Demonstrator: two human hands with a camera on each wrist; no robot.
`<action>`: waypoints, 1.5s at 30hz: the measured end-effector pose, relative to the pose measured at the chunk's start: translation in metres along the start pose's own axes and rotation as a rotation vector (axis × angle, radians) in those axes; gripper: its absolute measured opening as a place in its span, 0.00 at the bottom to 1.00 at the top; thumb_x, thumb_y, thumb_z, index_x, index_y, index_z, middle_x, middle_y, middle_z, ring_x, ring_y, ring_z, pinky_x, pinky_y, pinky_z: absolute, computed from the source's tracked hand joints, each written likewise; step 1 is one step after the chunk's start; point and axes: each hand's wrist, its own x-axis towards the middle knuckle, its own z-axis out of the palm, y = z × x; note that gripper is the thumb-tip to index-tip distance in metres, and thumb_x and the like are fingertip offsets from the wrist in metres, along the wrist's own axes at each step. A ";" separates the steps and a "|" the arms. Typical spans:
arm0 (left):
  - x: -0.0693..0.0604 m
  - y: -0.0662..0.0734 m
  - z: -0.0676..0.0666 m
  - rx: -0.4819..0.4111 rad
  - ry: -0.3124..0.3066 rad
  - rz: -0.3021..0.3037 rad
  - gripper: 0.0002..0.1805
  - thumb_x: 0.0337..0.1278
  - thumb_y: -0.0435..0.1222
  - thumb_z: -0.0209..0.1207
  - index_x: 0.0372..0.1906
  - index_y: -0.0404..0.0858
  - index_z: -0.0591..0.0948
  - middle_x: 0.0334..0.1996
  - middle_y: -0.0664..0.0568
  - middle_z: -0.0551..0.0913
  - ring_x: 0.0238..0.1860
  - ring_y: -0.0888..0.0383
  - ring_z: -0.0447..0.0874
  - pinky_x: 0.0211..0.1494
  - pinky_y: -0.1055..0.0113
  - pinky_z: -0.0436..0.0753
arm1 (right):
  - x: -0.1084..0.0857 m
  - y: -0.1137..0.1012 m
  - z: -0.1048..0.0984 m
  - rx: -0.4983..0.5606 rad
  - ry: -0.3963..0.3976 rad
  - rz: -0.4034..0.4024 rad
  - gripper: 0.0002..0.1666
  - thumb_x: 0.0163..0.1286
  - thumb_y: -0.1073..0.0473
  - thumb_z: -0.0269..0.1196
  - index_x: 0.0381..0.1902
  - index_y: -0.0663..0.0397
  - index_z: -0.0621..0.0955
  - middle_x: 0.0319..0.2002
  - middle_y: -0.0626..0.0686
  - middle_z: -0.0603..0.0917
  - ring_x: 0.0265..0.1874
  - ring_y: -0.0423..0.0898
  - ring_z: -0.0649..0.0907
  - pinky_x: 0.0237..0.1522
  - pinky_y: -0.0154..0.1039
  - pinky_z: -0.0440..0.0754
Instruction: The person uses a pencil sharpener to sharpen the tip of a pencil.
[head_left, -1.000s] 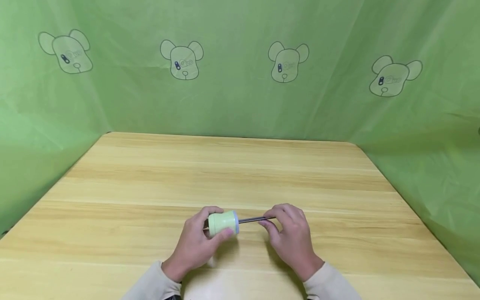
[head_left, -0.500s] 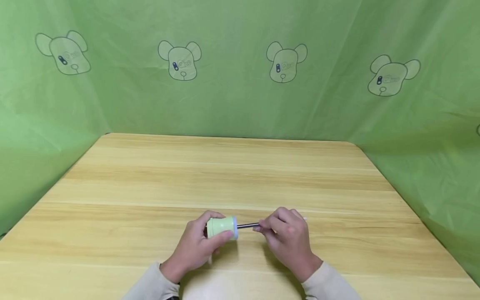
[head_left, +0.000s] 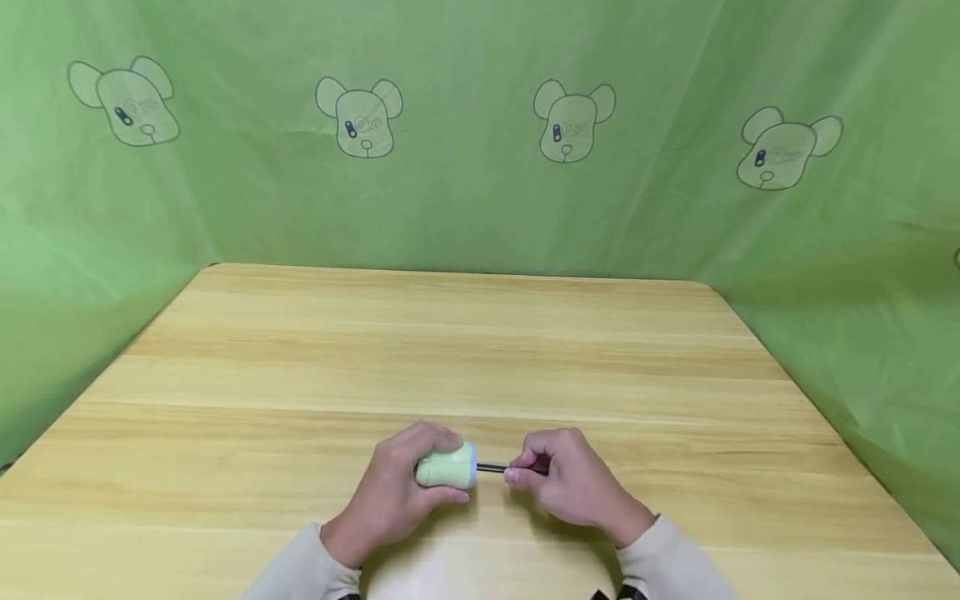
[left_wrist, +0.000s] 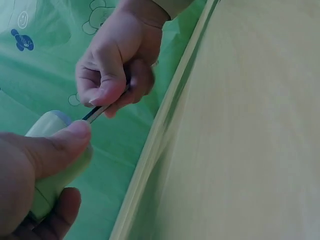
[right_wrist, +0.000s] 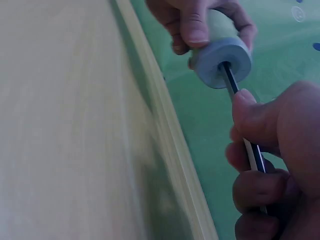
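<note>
A light green, barrel-shaped pencil sharpener [head_left: 447, 471] with a pale blue end cap [right_wrist: 207, 67] lies on its side in my left hand [head_left: 393, 487]. My fingers and thumb grip it round the body, just above the table. A dark pencil [head_left: 491, 468] with black and silver stripes [right_wrist: 229, 79] goes into the hole in the cap. My right hand [head_left: 576, 482] pinches the pencil between thumb and fingers, a short way from the cap. The inserted tip is hidden inside, and the curled right fingers cover most of the pencil's other end.
Both hands are over the near part of a wood-grain table [head_left: 465, 350]. Green sheeting [head_left: 465, 208] printed with bear heads encloses its back and sides. The table's edge [left_wrist: 150, 160] shows in the wrist views.
My right hand has slid along the pencil toward the sharpener and turned at the wrist. The sharpener has dropped slightly nearer to me, and my left fingers have rolled over its top.
</note>
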 end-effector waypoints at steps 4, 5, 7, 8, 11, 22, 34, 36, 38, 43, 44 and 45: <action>0.000 0.001 0.001 -0.030 0.019 -0.066 0.26 0.33 0.34 0.78 0.44 0.36 0.80 0.42 0.49 0.84 0.35 0.59 0.80 0.34 0.68 0.82 | 0.000 0.000 0.001 -0.235 0.103 -0.058 0.08 0.53 0.62 0.75 0.23 0.50 0.84 0.24 0.41 0.82 0.21 0.34 0.76 0.22 0.32 0.76; 0.000 0.001 0.001 -0.045 0.027 -0.093 0.26 0.34 0.35 0.78 0.44 0.36 0.80 0.41 0.49 0.84 0.33 0.59 0.80 0.31 0.68 0.81 | 0.001 0.001 0.002 -0.324 0.164 -0.090 0.08 0.50 0.59 0.77 0.24 0.49 0.85 0.25 0.40 0.82 0.22 0.35 0.77 0.23 0.31 0.76; 0.001 0.002 0.001 -0.077 0.043 -0.149 0.25 0.36 0.37 0.78 0.44 0.36 0.80 0.39 0.50 0.84 0.29 0.61 0.78 0.27 0.68 0.80 | 0.001 0.001 0.002 -0.462 0.283 -0.151 0.12 0.45 0.55 0.79 0.26 0.50 0.86 0.26 0.41 0.82 0.23 0.35 0.77 0.25 0.31 0.76; 0.002 0.003 0.001 -0.094 0.046 -0.178 0.25 0.38 0.38 0.77 0.44 0.37 0.81 0.37 0.50 0.84 0.28 0.61 0.78 0.25 0.68 0.80 | 0.002 0.001 0.003 -0.492 0.322 -0.178 0.14 0.43 0.54 0.79 0.26 0.51 0.86 0.27 0.42 0.82 0.23 0.36 0.77 0.24 0.31 0.76; 0.002 0.005 0.000 -0.135 0.046 -0.257 0.24 0.41 0.41 0.76 0.44 0.37 0.81 0.33 0.51 0.83 0.25 0.60 0.77 0.23 0.67 0.79 | 0.002 0.001 0.002 -0.504 0.386 -0.247 0.17 0.39 0.54 0.80 0.26 0.52 0.85 0.28 0.44 0.80 0.24 0.38 0.77 0.25 0.33 0.74; 0.002 0.008 -0.003 -0.201 0.044 -0.407 0.21 0.43 0.44 0.74 0.41 0.37 0.83 0.24 0.53 0.81 0.22 0.58 0.77 0.19 0.66 0.78 | 0.003 0.002 0.002 -0.439 0.442 -0.409 0.10 0.57 0.55 0.73 0.25 0.53 0.83 0.27 0.46 0.81 0.22 0.44 0.79 0.28 0.36 0.73; 0.003 0.004 -0.004 -0.288 -0.011 -0.400 0.19 0.45 0.40 0.73 0.42 0.34 0.82 0.22 0.52 0.80 0.19 0.58 0.77 0.18 0.65 0.79 | 0.004 0.004 0.005 -0.399 0.436 -0.471 0.25 0.68 0.43 0.61 0.18 0.53 0.82 0.20 0.43 0.76 0.14 0.36 0.70 0.18 0.26 0.65; 0.002 0.002 -0.004 -0.247 -0.010 -0.377 0.20 0.43 0.41 0.74 0.41 0.35 0.83 0.24 0.53 0.81 0.21 0.59 0.77 0.20 0.65 0.79 | 0.003 0.005 0.005 -0.374 0.406 -0.460 0.21 0.64 0.46 0.67 0.18 0.53 0.82 0.19 0.43 0.74 0.14 0.34 0.66 0.17 0.22 0.63; 0.002 0.000 -0.004 -0.205 -0.009 -0.331 0.21 0.41 0.41 0.75 0.41 0.37 0.83 0.25 0.54 0.81 0.22 0.60 0.77 0.20 0.66 0.79 | 0.002 0.004 0.005 -0.358 0.363 -0.434 0.16 0.56 0.52 0.73 0.17 0.52 0.80 0.20 0.43 0.74 0.15 0.32 0.66 0.16 0.21 0.62; 0.001 -0.002 -0.003 -0.100 -0.024 -0.101 0.24 0.34 0.38 0.78 0.42 0.38 0.82 0.34 0.53 0.84 0.28 0.62 0.77 0.27 0.68 0.79 | -0.001 -0.001 -0.001 -0.076 0.021 -0.080 0.16 0.53 0.67 0.73 0.16 0.48 0.77 0.18 0.39 0.74 0.16 0.32 0.69 0.16 0.26 0.68; 0.000 -0.002 -0.002 -0.085 -0.026 -0.061 0.25 0.32 0.37 0.79 0.42 0.38 0.82 0.36 0.53 0.84 0.30 0.62 0.77 0.28 0.69 0.79 | -0.001 -0.002 -0.002 -0.019 -0.034 0.010 0.16 0.55 0.68 0.71 0.16 0.49 0.77 0.17 0.39 0.74 0.15 0.32 0.69 0.15 0.28 0.68; 0.000 -0.002 -0.002 -0.075 -0.027 -0.033 0.26 0.32 0.37 0.79 0.42 0.38 0.81 0.37 0.52 0.84 0.31 0.62 0.77 0.29 0.69 0.79 | -0.001 -0.003 -0.003 0.019 -0.069 0.081 0.16 0.57 0.69 0.69 0.16 0.48 0.77 0.16 0.39 0.73 0.15 0.33 0.69 0.15 0.29 0.68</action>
